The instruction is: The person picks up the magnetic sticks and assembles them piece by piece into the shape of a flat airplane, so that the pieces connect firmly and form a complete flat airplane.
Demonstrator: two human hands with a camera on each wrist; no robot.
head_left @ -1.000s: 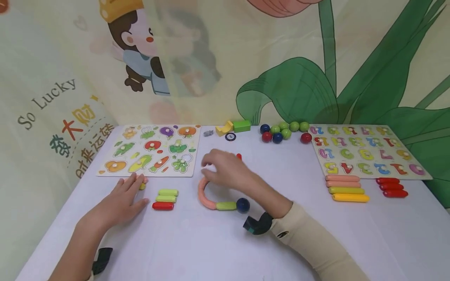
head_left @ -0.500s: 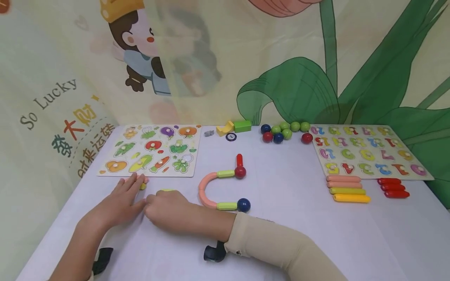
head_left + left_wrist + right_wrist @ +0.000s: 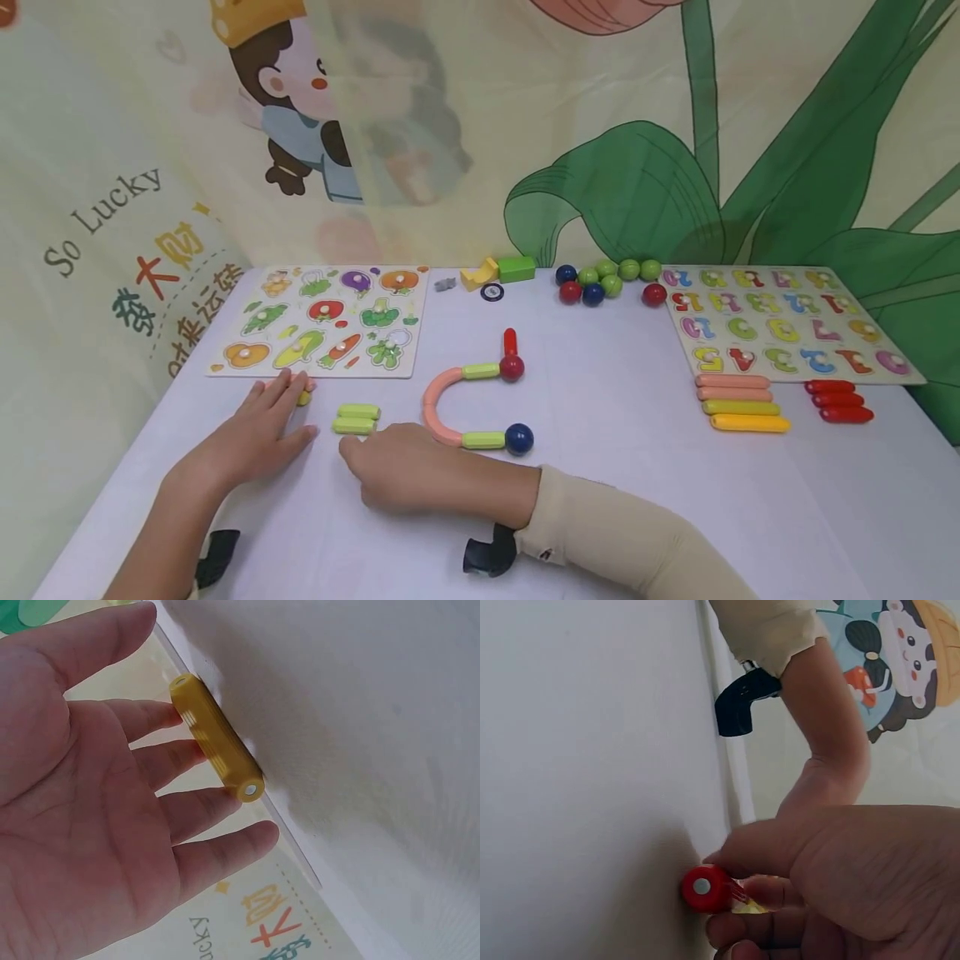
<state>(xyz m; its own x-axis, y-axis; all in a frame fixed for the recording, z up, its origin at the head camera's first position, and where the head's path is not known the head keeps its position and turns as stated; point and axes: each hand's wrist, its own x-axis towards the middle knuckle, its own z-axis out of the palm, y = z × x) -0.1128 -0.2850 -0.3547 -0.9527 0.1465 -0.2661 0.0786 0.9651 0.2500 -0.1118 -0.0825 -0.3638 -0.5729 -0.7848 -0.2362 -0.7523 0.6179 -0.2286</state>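
Note:
My left hand (image 3: 255,429) lies with straight fingers at the near edge of the vegetable puzzle. In the left wrist view its fingertips touch a dark yellow magnetic stick (image 3: 216,741); a pink piece (image 3: 310,384) peeks out past them in the head view. My right hand (image 3: 416,468) pinches a red magnetic stick (image 3: 705,889) between thumb and fingers, close over the cloth. Just beyond it lie two light green sticks (image 3: 357,412). To their right is a joined shape: a pink curve (image 3: 433,404), two green sticks (image 3: 483,440), a blue ball (image 3: 519,438), a red ball (image 3: 512,367) and a red stick (image 3: 511,341).
The vegetable puzzle board (image 3: 414,321) lies back left, a number puzzle board (image 3: 909,375) back right. Before the latter are pink and yellow sticks (image 3: 750,423) and red sticks (image 3: 842,413). Several balls (image 3: 592,294), a green block (image 3: 517,268) and a yellow piece (image 3: 480,273) line the back.
My right hand has left the joined shape, now showing its red ball and red stick, and reached the loose sticks at left. It took the red one and drew slightly right. My left hand stayed put.

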